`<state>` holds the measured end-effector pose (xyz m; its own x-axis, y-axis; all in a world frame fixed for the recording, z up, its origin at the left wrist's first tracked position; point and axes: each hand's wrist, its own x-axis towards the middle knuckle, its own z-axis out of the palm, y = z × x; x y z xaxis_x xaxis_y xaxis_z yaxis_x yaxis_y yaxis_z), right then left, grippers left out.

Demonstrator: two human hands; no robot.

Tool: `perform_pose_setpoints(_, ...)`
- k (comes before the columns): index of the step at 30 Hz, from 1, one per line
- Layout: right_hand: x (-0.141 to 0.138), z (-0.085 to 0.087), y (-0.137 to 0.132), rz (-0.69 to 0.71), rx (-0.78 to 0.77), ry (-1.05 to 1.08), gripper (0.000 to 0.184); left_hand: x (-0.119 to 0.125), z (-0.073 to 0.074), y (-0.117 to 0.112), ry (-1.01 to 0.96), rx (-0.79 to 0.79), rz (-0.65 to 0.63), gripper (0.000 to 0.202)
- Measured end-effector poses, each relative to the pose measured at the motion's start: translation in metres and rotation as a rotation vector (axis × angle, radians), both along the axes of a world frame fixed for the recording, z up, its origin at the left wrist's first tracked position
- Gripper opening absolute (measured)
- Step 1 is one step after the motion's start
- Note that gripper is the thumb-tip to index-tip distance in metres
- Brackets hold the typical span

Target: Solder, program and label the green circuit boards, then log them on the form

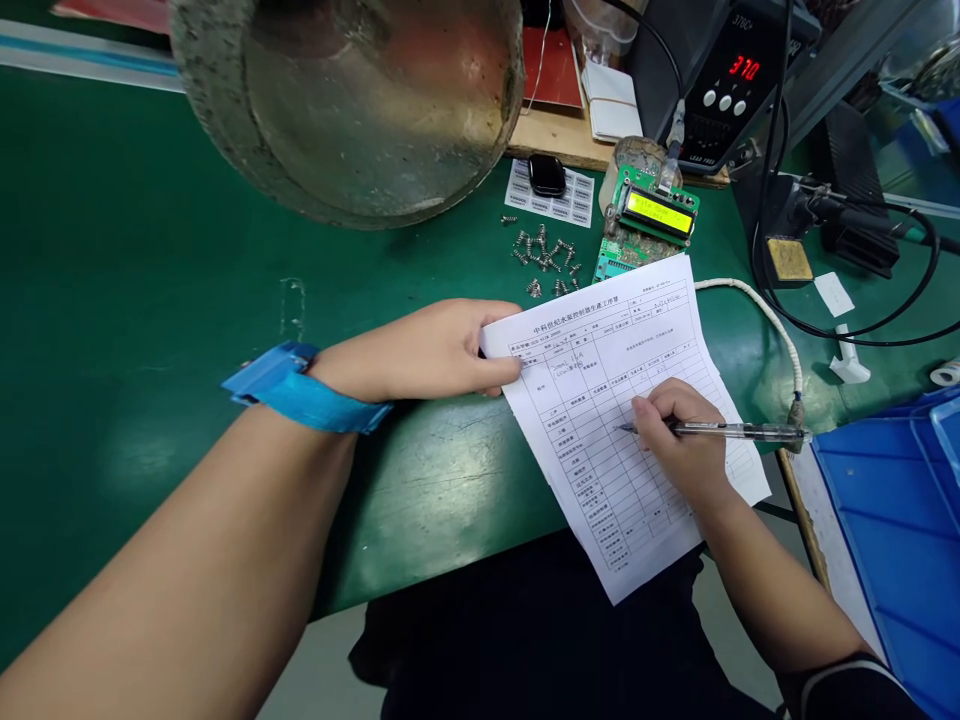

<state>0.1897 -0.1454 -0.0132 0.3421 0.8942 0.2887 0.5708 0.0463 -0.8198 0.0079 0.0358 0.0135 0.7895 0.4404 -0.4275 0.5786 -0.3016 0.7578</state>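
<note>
A printed paper form (637,350) with a table and some handwriting lies partly on the green bench and hangs past its front edge. My left hand (457,350) grips the form's upper left corner, thumb on top and fingers beneath. A blue band (307,392) circles my left wrist. In my right hand (686,435) is a clear-barrelled pen (739,431), its tip at the form's middle rows. Just beyond the paper sits a green circuit board with a lit yellow display (658,213). Several small metal springs (544,250) are scattered beside it.
A large round dirty lamp or duct hood (360,110) hangs over the bench (135,260). At the back right stands a soldering station (739,85) reading 370, with cables and a soldering iron (862,218). A blue bin (892,500) is at the right. A label sheet (574,205) lies behind the springs.
</note>
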Motion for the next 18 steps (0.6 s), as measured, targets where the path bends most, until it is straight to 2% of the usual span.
perform_pose_setpoints(4,0.008,0.003,-0.009,-0.116,0.065,0.125,0.03,-0.001,0.001,0.0,-0.006,-0.026,0.014,0.045)
perform_pose_setpoints(9,0.013,0.002,-0.021,0.009,0.072,0.174,0.022,0.001,0.004,-0.001,0.014,-0.045,0.04,0.048)
perform_pose_setpoints(13,0.013,-0.002,-0.024,0.009,0.064,0.176,0.023,0.002,0.004,0.0,0.024,-0.044,0.04,0.049)
perform_pose_setpoints(18,0.012,0.0,-0.022,0.075,0.047,0.108,0.024,0.003,0.003,0.0,0.035,-0.026,0.036,0.049)
